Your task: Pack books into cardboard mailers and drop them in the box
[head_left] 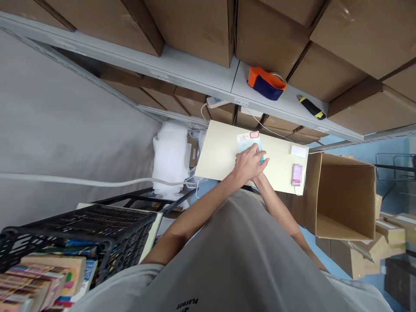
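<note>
A thin book with a pale blue and white cover and a red label at its top edge lies on a cream board. My left hand rests over its lower part, two digits spread apart toward the right. Crossed beneath it is my right hand, its fingers mostly hidden by the left one. What the right fingers grip, if anything, does not show. A white pad and a blurred pink phone-like item lie at the board's right end.
Shelves with cardboard boxes rise ahead, holding a tape dispenser and a box cutter. An open carton stands right. A black crate with books is at left, near white foam wrap.
</note>
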The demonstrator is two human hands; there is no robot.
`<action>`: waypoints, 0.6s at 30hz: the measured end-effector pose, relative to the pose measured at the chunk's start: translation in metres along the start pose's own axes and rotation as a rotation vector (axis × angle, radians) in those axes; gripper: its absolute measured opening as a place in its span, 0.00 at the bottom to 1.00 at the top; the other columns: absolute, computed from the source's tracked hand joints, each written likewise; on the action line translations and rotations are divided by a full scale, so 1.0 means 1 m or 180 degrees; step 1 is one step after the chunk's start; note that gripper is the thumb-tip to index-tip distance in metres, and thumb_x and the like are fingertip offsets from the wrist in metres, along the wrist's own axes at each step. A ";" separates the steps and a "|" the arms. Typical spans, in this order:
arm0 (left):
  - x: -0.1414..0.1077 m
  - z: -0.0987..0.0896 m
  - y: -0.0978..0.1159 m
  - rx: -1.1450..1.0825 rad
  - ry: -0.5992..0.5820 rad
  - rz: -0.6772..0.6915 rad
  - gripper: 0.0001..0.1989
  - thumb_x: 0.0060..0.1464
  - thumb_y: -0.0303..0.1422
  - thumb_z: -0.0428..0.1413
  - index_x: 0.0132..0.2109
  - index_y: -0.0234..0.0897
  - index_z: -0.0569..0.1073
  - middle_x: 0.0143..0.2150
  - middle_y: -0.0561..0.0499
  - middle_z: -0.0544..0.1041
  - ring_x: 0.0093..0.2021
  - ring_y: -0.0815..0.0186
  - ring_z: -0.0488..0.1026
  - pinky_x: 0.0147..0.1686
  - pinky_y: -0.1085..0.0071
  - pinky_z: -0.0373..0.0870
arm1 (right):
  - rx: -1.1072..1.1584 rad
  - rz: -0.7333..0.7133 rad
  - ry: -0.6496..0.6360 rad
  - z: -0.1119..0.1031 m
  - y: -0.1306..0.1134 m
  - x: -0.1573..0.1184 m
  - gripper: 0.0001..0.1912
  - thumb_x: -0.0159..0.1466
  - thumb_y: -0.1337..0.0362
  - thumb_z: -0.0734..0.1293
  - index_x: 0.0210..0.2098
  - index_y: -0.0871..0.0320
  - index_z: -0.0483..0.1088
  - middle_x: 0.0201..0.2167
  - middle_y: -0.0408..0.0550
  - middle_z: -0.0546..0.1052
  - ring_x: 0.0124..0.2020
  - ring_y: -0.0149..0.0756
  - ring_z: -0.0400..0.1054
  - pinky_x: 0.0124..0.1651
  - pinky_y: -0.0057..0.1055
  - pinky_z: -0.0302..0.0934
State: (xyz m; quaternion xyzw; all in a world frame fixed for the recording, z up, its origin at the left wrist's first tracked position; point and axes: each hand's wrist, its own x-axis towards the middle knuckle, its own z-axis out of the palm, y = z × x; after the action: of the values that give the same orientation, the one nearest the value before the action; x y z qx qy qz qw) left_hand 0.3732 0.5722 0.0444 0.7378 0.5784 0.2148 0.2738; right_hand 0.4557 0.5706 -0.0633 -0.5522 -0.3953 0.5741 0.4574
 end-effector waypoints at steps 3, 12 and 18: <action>0.000 0.000 -0.022 -0.0124 0.0117 -0.0022 0.14 0.65 0.39 0.69 0.55 0.42 0.87 0.52 0.42 0.78 0.50 0.51 0.80 0.45 0.60 0.78 | 0.0356 0.0414 -0.0041 0.000 0.006 0.009 0.27 0.62 0.32 0.66 0.41 0.47 0.73 0.37 0.50 0.76 0.52 0.54 0.79 0.63 0.51 0.77; -0.014 0.031 -0.181 -0.0802 0.0816 -0.1323 0.17 0.70 0.30 0.60 0.63 0.38 0.82 0.54 0.41 0.81 0.47 0.58 0.83 0.54 0.63 0.80 | 0.0056 0.1507 0.0193 0.038 0.049 0.043 0.38 0.66 0.59 0.70 0.74 0.50 0.63 0.43 0.37 0.82 0.40 0.30 0.78 0.57 0.38 0.81; -0.014 0.061 -0.280 -0.1230 0.0630 -0.2053 0.18 0.70 0.25 0.54 0.59 0.35 0.84 0.55 0.39 0.84 0.51 0.54 0.85 0.59 0.60 0.81 | -0.0635 0.1374 0.0294 0.088 0.092 0.096 0.43 0.68 0.60 0.72 0.79 0.55 0.59 0.61 0.53 0.83 0.54 0.40 0.81 0.58 0.40 0.81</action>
State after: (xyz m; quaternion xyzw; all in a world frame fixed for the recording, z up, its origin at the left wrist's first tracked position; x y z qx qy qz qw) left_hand 0.2029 0.5996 -0.1847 0.4286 0.7532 0.2928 0.4041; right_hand 0.3624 0.6431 -0.1709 -0.6920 -0.3016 0.5908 0.2849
